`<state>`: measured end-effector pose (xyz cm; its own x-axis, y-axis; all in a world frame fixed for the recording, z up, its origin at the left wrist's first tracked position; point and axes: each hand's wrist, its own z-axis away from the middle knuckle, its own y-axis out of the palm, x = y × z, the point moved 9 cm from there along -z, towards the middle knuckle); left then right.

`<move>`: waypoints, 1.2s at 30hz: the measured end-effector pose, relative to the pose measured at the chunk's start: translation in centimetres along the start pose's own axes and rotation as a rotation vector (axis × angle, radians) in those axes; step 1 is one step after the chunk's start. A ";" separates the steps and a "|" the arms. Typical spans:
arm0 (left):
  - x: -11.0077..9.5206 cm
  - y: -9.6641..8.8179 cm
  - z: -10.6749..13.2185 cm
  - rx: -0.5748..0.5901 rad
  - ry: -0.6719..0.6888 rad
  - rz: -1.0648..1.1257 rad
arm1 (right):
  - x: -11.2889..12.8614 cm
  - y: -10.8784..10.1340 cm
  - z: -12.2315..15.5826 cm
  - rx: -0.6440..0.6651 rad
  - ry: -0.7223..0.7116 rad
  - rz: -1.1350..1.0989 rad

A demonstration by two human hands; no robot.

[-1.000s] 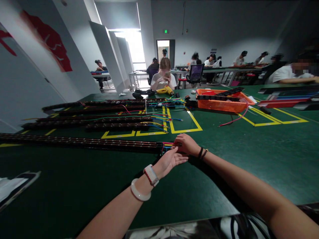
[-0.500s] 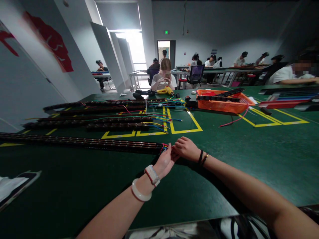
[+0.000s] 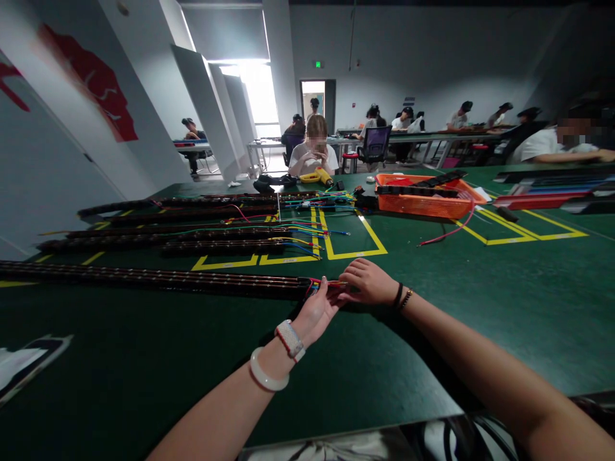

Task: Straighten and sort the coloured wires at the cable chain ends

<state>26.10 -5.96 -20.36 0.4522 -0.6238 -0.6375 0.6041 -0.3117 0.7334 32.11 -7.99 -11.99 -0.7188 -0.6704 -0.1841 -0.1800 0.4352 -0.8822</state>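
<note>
the left hand point(image 3: 317, 312) grips the coloured wires point(image 3: 315, 282) under its thumb, at the right end of the near dark bundle point(image 3: 192, 278); the right hand point(image 3: 371, 283) pinches them farther right. the step seems to be sorting wires; the next move calls for a steady left hold.

An orange plastic basket point(image 3: 418, 206) is parked on the far side of the green table point(image 3: 480, 320), with a black segmented strip point(image 3: 408, 190) laid across it and a pinkish-red wire point(image 3: 442, 242) trailed from its right end. A yellow heat gun point(image 3: 327, 177) is plonked down left of that, in front of a co-worker in a white top point(image 3: 314, 157). Further back, a purple-backed chair point(image 3: 375, 145) can be spotted, a green exit sign point(image 3: 318, 64) is mounted above the doorway, and a big red graphic point(image 3: 103, 93) is splashed across the left wall.
</note>
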 end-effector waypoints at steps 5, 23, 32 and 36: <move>0.2 0.1 0.0 0.017 -0.033 -0.042 | -0.2 1.0 0.4 0.139 -0.097 0.137; 0.2 0.0 -0.1 0.040 -0.020 -0.069 | -6.2 6.3 2.2 -0.015 0.792 -1.199; 0.1 0.7 0.4 0.044 -0.005 -0.066 | -8.1 8.1 1.0 -0.216 0.958 -1.258; 0.1 0.7 0.3 0.014 -0.014 -0.059 | -8.4 8.1 0.8 -0.233 0.953 -1.157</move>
<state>26.33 -6.44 -19.83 0.4065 -0.6140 -0.6766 0.6200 -0.3585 0.6979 37.25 0.63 -17.94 -0.2480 -0.1122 0.9622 -0.9662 0.1011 -0.2373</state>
